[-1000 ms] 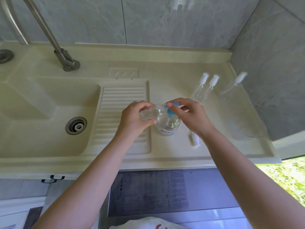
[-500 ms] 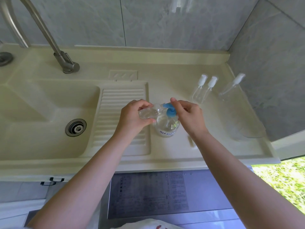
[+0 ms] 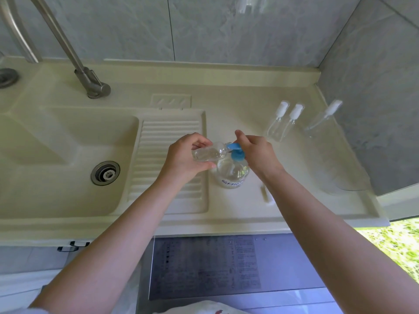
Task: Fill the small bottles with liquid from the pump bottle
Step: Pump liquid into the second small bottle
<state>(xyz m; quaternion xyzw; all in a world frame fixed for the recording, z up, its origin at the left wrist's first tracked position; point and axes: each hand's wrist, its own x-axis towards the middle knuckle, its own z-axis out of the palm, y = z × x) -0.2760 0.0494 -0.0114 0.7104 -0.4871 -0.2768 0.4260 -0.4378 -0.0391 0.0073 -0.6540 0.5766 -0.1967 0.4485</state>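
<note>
Head view: left hand [image 3: 183,160] wrapped round a small clear bottle [image 3: 207,153], tilted on its side, mouth at the spout of the blue pump head [image 3: 236,152]. Right hand [image 3: 258,155] now lower and beside the pump, heel against it, fingers loosely curled; grip on it impossible to tell. Half a second back, fingertips atop the blue head; likely one stroke just delivered. Pump bottle [image 3: 232,175] upright on the table [image 3: 294,177], three capped small bottles [image 3: 281,123] well apart, seemingly unfilled.

A clear small bottle [image 3: 207,153] lies tilted, mouth apparently at the blue-headed pump bottle [image 3: 232,172]'s spout; three capped bottles [image 3: 284,122] stand apart.
</note>
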